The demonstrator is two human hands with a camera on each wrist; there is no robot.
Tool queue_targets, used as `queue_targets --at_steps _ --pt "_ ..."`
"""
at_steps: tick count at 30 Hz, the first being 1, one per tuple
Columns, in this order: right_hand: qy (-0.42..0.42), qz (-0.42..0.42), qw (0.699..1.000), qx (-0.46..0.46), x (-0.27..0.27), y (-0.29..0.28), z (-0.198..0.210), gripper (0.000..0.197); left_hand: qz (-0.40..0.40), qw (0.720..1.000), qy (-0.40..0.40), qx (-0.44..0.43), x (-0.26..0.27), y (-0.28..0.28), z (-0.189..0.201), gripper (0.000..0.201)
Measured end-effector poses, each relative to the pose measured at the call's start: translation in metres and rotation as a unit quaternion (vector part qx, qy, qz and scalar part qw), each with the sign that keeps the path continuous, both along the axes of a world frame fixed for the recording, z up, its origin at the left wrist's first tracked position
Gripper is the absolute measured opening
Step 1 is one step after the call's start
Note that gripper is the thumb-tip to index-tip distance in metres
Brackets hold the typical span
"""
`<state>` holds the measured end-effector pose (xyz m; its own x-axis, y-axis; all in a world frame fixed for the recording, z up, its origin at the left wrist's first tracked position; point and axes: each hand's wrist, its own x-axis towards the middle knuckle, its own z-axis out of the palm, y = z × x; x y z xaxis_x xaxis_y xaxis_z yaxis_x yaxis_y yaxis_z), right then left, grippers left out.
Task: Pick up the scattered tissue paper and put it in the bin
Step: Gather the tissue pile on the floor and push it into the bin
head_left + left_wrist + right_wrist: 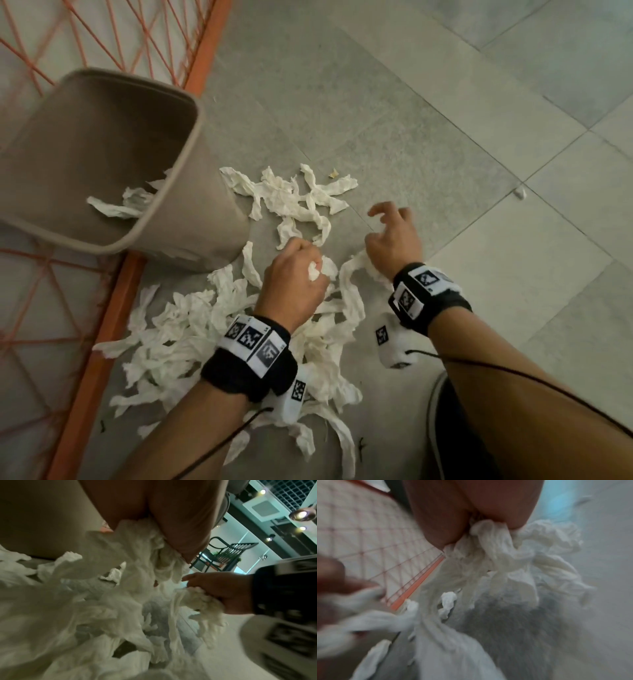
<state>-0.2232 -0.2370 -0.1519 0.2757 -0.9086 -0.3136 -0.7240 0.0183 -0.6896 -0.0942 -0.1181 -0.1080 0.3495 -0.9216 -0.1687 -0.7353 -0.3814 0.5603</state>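
Torn white tissue paper (212, 329) lies scattered over the grey floor, with another patch (294, 198) beside the beige bin (212, 212). Some tissue (126, 205) lies inside the bin. My left hand (298, 270) is a fist gripping a wad of tissue just right of the bin's base; the left wrist view shows strips (145, 550) hanging from that hand (171, 520). My right hand (394, 236) is a little further right, low over the floor, holding a bunch of tissue (496, 545) under its palm, with a strip (352, 284) trailing from it. Its forefinger and thumb stick out.
An orange metal frame (113, 325) with wire mesh runs along the left, behind the bin. A dark shoe (448, 431) stands at the bottom right. A small tissue scrap (519, 192) lies apart on the tiles at the right. A chair (228, 553) stands further off.
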Motion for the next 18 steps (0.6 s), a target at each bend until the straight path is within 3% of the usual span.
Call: queue_targets --at_steps 3,5,6,10,13,15,18 --pt "0.07 0.167 0.982 -0.055 0.033 -0.03 0.003 0.069 0.022 0.999 0.026 -0.027 -0.003 0.007 0.009 0.018" --pt "0.124 0.226 0.965 -0.05 0.034 -0.058 -0.001 0.076 0.05 0.996 0.043 -0.06 -0.016 -0.003 0.021 0.014" --pt "0.139 0.228 0.962 -0.057 0.028 -0.089 -0.002 0.072 0.058 0.994 0.037 -0.082 -0.023 -0.029 0.022 0.013" --pt "0.148 0.178 0.968 -0.099 0.015 -0.095 -0.002 0.032 0.098 0.99 0.061 -0.079 -0.017 -0.056 0.025 0.012" --pt "0.139 0.134 0.977 -0.09 0.003 -0.069 -0.009 0.028 0.119 0.991 0.047 -0.048 -0.004 -0.076 0.014 0.007" --pt "0.131 0.12 0.982 -0.069 -0.008 -0.049 -0.01 0.028 0.15 0.987 0.042 -0.032 0.007 -0.096 0.002 0.024" --pt "0.085 0.093 0.991 -0.035 -0.026 -0.026 -0.01 0.009 0.203 0.978 0.011 0.035 0.023 -0.131 -0.013 0.061"
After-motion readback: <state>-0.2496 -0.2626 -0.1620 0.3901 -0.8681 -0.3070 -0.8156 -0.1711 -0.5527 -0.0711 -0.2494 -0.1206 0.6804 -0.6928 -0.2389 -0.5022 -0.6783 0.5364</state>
